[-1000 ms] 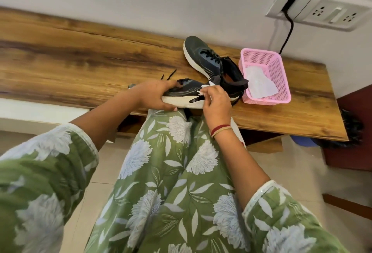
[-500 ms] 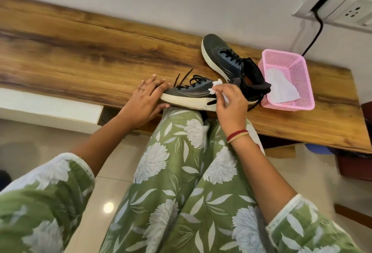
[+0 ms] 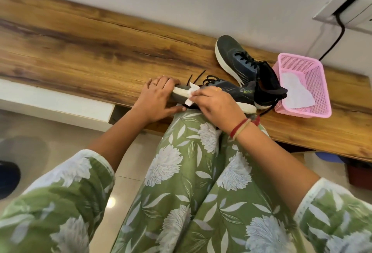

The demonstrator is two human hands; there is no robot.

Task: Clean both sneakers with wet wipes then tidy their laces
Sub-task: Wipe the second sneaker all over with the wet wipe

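Sneaker (image 3: 227, 91), dark with a white sole, lies at the front edge of the wooden counter (image 3: 90, 55). The left hand (image 3: 155, 97) has its grip clamped round the toe. The right hand (image 3: 217, 105) has its grip pinched on a wet wipe (image 3: 190, 96), held against the sole. The second sneaker (image 3: 235, 57) sits behind, just beside a pink basket (image 3: 320, 83). The wall socket (image 3: 346, 7) is cut off, and the sneaker's yellow logo is unreadable.

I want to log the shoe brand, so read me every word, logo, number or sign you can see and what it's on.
The small yellow-green mark by the heel of the near sneaker: too blurred to read.
The far sneaker, pink basket and wall socket plate: no text visible.
The left hand and the right hand holding a wet wipe cover the near sneaker's front.
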